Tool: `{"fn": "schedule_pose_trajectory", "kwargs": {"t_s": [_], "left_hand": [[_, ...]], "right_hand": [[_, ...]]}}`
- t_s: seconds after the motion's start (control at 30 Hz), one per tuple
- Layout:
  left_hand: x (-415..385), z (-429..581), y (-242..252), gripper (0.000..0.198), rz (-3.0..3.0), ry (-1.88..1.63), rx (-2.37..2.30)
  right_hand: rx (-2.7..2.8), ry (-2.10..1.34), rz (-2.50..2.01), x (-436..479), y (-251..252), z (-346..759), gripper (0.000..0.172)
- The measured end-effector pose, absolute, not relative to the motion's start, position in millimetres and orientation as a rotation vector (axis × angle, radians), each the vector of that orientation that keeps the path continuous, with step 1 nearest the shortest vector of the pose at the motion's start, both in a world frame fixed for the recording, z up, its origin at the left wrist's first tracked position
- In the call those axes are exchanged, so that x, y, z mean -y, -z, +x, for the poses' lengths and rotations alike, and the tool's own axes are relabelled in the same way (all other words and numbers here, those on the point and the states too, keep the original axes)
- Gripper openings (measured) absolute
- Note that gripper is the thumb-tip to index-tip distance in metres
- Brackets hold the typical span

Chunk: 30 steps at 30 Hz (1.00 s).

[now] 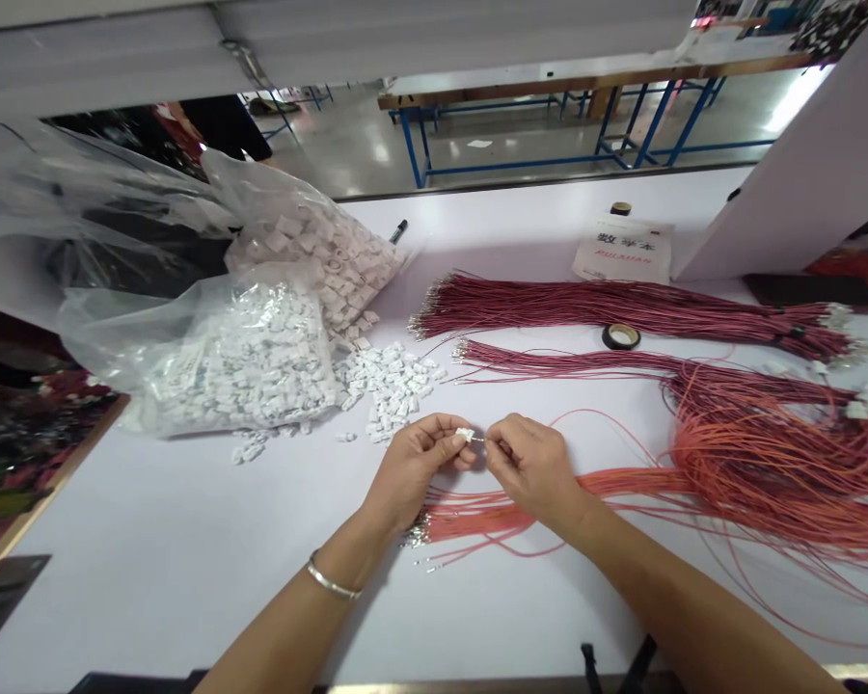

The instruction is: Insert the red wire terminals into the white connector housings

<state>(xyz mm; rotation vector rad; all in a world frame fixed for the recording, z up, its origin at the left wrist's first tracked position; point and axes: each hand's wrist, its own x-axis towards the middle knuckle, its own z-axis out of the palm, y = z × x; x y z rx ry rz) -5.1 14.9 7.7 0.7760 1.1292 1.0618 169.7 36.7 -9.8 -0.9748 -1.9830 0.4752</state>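
Between the thumb and fingers of my left hand [423,458] is a small white plastic connector housing [466,435]. My right hand [531,458] pinches a wire by its end, and the wire's metal terminal [478,440] points at the housing; whether it has entered I cannot tell. A thin orange-red wire loops away behind my right hand. Under both hands lies a bundle of orange-red wires [470,520], its metal-tipped ends toward the left. Loose white housings [394,390] are heaped beyond my left hand.
Left stand a clear bag of white housings [260,357] and a bag of pinkish parts [325,251]. Dark red wire bundles [585,308] stretch across the right, with a black tape roll [621,336] between them. A notebook [622,249] and a marker [398,231] lie farther back.
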Motion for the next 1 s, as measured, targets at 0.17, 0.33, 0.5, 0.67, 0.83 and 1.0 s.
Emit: {"fn": "schedule_pose_trajectory", "kwargs": {"t_s": [0.17,0.33,0.5,0.67,0.83,1.0], "left_hand": [[-14.6,-4.7,-6.6,0.022,0.773,-1.067,-1.12],[-12.5,-3.6,-4.5,0.021,0.796,-1.071,-1.12],[-11.1,-1.0,-4.2,0.022,0.815,-1.06,-1.117],[-10.1,0.3,-6.9,0.023,0.823,-1.052,-1.151],[-8.0,3.7,-10.8,0.023,0.866,-1.048,-1.183],[-8.0,4.9,-10.7,0.022,0.89,-1.042,-1.208]], "right_hand": [[1.98,-0.438,-0.95,-37.3,9.5,169.0,0.018],[1.99,-0.502,-0.924,-37.8,9.1,169.0,0.017],[1.996,-0.541,-0.927,-37.0,11.7,168.5,0.018],[1.996,-0.569,-0.945,-36.6,12.7,168.5,0.018],[2.005,-0.589,-0.957,-36.6,13.2,167.9,0.019],[2.008,-0.648,-0.977,-37.2,15.7,168.6,0.019]]}}
